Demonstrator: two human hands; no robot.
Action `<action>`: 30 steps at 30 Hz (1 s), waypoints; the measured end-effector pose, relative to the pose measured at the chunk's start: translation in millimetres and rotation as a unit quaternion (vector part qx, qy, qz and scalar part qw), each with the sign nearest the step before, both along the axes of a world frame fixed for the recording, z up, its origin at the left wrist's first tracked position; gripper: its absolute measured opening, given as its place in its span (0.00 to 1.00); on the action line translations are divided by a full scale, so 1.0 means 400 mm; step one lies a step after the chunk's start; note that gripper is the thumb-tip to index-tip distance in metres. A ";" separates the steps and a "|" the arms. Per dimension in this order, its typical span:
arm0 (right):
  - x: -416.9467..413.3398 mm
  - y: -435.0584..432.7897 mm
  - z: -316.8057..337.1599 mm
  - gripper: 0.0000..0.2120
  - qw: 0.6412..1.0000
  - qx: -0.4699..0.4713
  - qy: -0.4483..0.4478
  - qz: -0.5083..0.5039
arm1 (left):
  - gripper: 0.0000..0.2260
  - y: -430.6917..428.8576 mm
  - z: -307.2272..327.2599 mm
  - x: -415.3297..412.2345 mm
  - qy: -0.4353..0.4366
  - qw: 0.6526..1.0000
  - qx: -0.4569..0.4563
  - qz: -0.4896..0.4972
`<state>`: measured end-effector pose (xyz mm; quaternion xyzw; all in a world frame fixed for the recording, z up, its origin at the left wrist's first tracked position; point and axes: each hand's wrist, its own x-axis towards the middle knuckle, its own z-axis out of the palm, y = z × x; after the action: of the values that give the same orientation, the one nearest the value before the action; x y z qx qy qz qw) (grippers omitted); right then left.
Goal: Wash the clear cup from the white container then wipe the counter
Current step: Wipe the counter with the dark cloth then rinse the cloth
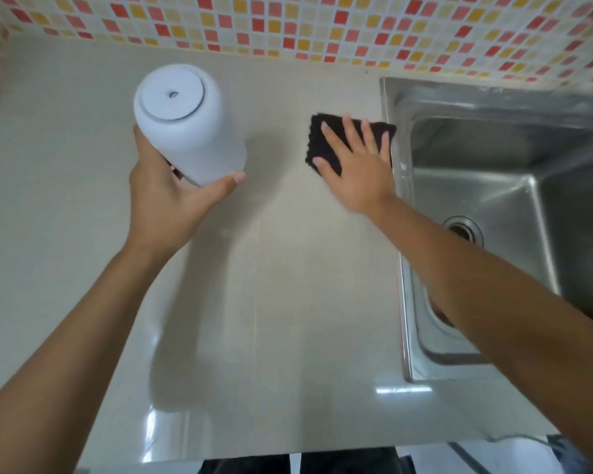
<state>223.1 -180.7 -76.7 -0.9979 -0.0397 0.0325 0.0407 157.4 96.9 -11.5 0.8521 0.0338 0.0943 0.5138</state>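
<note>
Left hand (166, 196) grasps white cylindrical plastic container (185, 121); right hand (355, 165), fingers flat, presses dark square cloth (322, 131) on beige counter (288, 285).

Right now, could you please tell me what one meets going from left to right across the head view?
Container held in the left hand → cloth under the right hand → sink.

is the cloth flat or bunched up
Flat. The cloth lies as a neat rectangle on the counter beside the sink, under the straight fingers of the right hand. Folded double or single, cannot tell.
</note>
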 end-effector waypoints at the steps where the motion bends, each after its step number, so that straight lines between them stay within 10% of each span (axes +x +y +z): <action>1: 0.043 0.000 -0.003 0.30 1.000 -0.001 0.010 -0.012 | 0.42 0.000 -0.003 -0.003 -0.001 1.000 0.009 -0.008; 13: -0.636 0.208 0.028 0.30 0.977 0.055 0.065 0.195 | 0.43 0.044 0.033 0.040 -0.021 0.999 0.011 0.023; 17: -0.446 0.244 0.011 0.29 0.972 0.064 0.008 0.228 | 0.42 0.035 0.027 0.039 -0.027 0.999 0.010 0.026; 23: 0.044 0.296 -0.016 0.33 0.998 0.048 0.031 0.006 | 0.42 0.020 -0.008 -0.026 -0.015 0.999 0.016 0.034; 30: -0.271 0.285 -0.010 0.33 0.996 0.074 0.005 0.058 | 0.43 0.027 -0.004 -0.038 -0.018 0.998 0.010 0.052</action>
<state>114.7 -66.6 -80.9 -0.9879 -0.1000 0.0366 0.1125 142.1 107.6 -13.3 0.8526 0.0679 0.1366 0.4998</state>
